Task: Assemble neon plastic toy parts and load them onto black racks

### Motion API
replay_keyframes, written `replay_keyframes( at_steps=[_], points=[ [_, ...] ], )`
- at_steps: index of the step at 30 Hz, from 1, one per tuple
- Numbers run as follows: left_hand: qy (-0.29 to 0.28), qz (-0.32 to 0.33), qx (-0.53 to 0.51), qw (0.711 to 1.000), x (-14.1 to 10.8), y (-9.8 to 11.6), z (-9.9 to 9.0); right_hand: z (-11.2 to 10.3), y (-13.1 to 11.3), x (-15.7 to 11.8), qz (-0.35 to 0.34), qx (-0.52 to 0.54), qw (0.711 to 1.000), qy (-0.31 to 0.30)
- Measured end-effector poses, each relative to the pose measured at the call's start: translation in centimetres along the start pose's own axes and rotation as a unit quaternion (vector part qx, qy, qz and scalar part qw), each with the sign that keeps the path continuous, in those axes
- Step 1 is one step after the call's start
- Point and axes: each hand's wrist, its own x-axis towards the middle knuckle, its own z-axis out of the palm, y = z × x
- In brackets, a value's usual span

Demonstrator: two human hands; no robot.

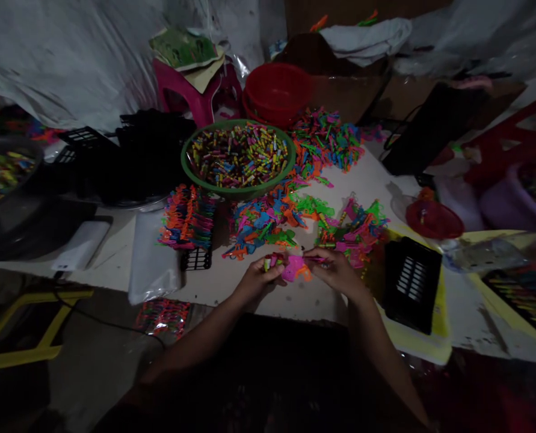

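My left hand (261, 279) is closed round several small coloured tubes (268, 263), with green and red ends showing. A flat bright pink plastic piece (290, 269) sits at its fingertips, and an orange plastic piece (304, 274) shows beside it, between my hands. My right hand (337, 273) pinches a thin dark pink piece (318, 260); its exact kind is too small to make out. Just beyond my hands lies a loose heap of flat plastic pieces (263, 222) in blue, green, orange and pink. Another pile (358, 231), mostly pink and green, lies by my right hand.
Behind the heap stands a green basin (186, 171) full of small printed tubes. Filled rows of pieces (189, 216) lie left, near clear plastic bags (153, 264). Black trays (412, 282) are stacked right. Red basins (279, 87) and a pink stool (181, 90) stand behind.
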Motion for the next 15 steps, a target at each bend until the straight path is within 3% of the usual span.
replay_keyframes(
  at_steps=[3,5,8,11,15],
  points=[
    [-0.010,-0.004,0.045,0.999,-1.4,0.2,1.1,1.2,-0.1,-0.1,0.021,0.058,0.998,0.022],
    [0.014,0.003,0.055,0.998,-1.7,0.1,1.3,2.9,-0.3,0.0,0.042,0.127,0.984,0.116],
    [0.073,0.037,0.051,0.995,-1.6,-0.2,1.2,6.1,-1.0,-0.3,0.079,0.233,0.937,0.247],
    [0.070,0.059,0.056,0.994,-1.5,-0.3,1.1,8.4,-1.6,-0.8,0.124,0.277,0.922,0.240],
    [0.038,0.051,0.054,0.997,-1.8,-0.1,1.2,8.1,-2.1,-1.2,0.162,0.273,0.915,0.250]
  ],
)
